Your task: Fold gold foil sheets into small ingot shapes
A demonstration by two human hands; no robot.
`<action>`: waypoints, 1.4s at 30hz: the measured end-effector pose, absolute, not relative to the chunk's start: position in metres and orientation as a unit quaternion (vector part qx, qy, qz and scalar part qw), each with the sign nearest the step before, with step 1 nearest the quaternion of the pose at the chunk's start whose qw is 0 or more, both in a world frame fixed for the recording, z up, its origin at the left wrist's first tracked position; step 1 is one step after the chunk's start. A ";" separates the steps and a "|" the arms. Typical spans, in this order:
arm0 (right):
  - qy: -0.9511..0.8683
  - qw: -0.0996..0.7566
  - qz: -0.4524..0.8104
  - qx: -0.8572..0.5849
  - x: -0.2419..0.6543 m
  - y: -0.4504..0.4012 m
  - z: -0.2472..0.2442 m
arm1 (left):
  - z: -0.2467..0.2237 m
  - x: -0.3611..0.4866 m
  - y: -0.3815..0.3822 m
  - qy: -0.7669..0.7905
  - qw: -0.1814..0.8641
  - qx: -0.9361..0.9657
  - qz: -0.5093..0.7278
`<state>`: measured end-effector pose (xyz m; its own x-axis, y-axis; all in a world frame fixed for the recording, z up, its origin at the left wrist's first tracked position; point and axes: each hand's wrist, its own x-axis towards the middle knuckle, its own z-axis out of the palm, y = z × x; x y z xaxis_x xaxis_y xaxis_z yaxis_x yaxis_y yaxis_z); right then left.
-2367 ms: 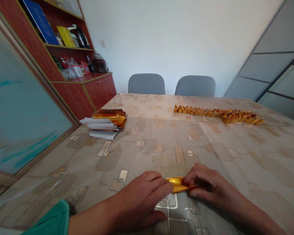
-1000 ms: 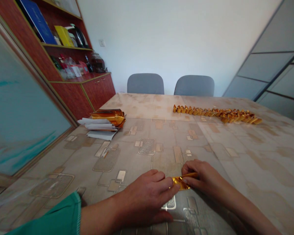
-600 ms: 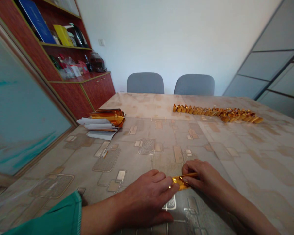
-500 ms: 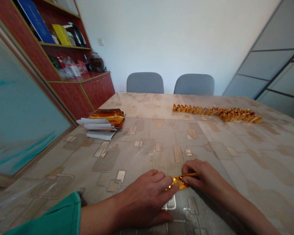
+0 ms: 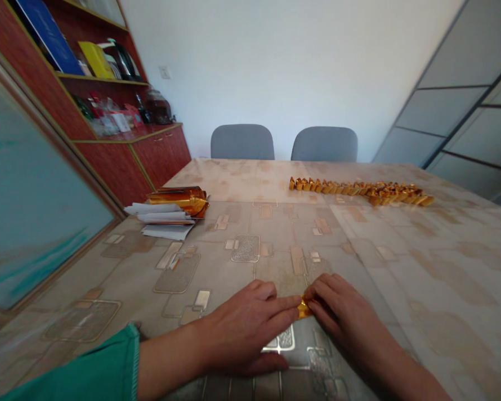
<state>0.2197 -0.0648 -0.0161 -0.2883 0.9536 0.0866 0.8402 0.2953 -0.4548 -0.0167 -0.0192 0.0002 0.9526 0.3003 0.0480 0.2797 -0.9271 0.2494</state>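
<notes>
A small piece of gold foil (image 5: 304,307) is folded up and mostly hidden between my fingertips, low on the patterned table cover (image 5: 359,262). My left hand (image 5: 246,328) presses it from the left, and my right hand (image 5: 342,312) closes on it from the right. Both hands rest on the table. Far ahead lies a long row of folded gold foil pieces (image 5: 359,191). At the far left, a curled bundle of gold foil (image 5: 179,201) rests on a stack of white papers (image 5: 162,220).
A green sleeve (image 5: 79,362) covers my left forearm. A red wooden cabinet (image 5: 125,167) with bottles and packets stands beyond the table's left side. Two grey chairs (image 5: 242,142) stand at the far edge. A glass panel (image 5: 33,184) runs along the left.
My hands have moved closer together around the foil. The foil now looks smaller and more covered, and its thin strip no longer sticks out to the right.
</notes>
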 end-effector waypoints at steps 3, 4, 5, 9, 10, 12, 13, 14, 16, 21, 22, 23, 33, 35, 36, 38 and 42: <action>-0.780 0.200 0.166 -0.570 0.220 -0.072 -0.017 | -0.002 -0.023 -0.013 0.133 0.171 0.975 0.056; -0.777 0.205 0.168 -0.570 0.220 -0.074 -0.016 | -0.001 -0.024 -0.011 0.129 0.187 0.972 0.059; -0.775 0.210 0.169 -0.572 0.218 -0.076 -0.016 | 0.000 -0.026 -0.010 0.126 0.200 0.970 0.063; -0.755 0.227 0.126 -0.603 0.207 -0.081 -0.019 | 0.005 -0.027 -0.007 0.109 0.200 0.972 0.061; -0.749 0.235 0.105 -0.611 0.204 -0.082 -0.021 | 0.006 -0.026 -0.008 0.103 0.190 0.975 0.060; -0.740 0.249 0.072 -0.621 0.199 -0.082 -0.025 | 0.006 -0.027 -0.008 0.094 0.170 0.979 0.062; -0.738 0.253 0.064 -0.622 0.197 -0.082 -0.027 | 0.006 -0.027 -0.008 0.090 0.163 0.980 0.064; -0.738 0.255 0.061 -0.622 0.197 -0.082 -0.028 | 0.006 -0.028 -0.008 0.086 0.156 0.982 0.063; -0.736 0.253 0.068 -0.624 0.196 -0.082 -0.029 | 0.005 -0.030 -0.007 0.073 0.137 0.986 0.055; -0.729 0.242 0.083 -0.635 0.197 -0.082 -0.026 | 0.007 -0.036 -0.004 0.056 0.090 0.994 0.037; -0.729 0.241 0.084 -0.635 0.197 -0.082 -0.026 | 0.007 -0.036 -0.003 0.058 0.085 0.994 0.036; -0.729 0.241 0.083 -0.635 0.196 -0.082 -0.026 | 0.008 -0.037 -0.003 0.060 0.081 0.994 0.037; -0.738 0.270 0.078 -0.613 0.202 -0.084 -0.029 | 0.008 -0.031 -0.035 0.138 0.059 0.987 0.051; -0.736 0.280 0.066 -0.613 0.201 -0.083 -0.032 | 0.006 -0.029 -0.040 0.148 0.069 0.986 0.040; -0.731 0.283 0.054 -0.619 0.200 -0.084 -0.034 | 0.005 -0.030 -0.042 0.152 0.073 0.985 0.038; -0.719 0.285 0.036 -0.633 0.198 -0.084 -0.038 | 0.002 -0.031 -0.043 0.160 0.080 0.983 0.043; -0.725 0.286 0.056 -0.625 0.202 -0.085 -0.040 | 0.001 -0.040 -0.039 0.156 0.095 0.981 0.057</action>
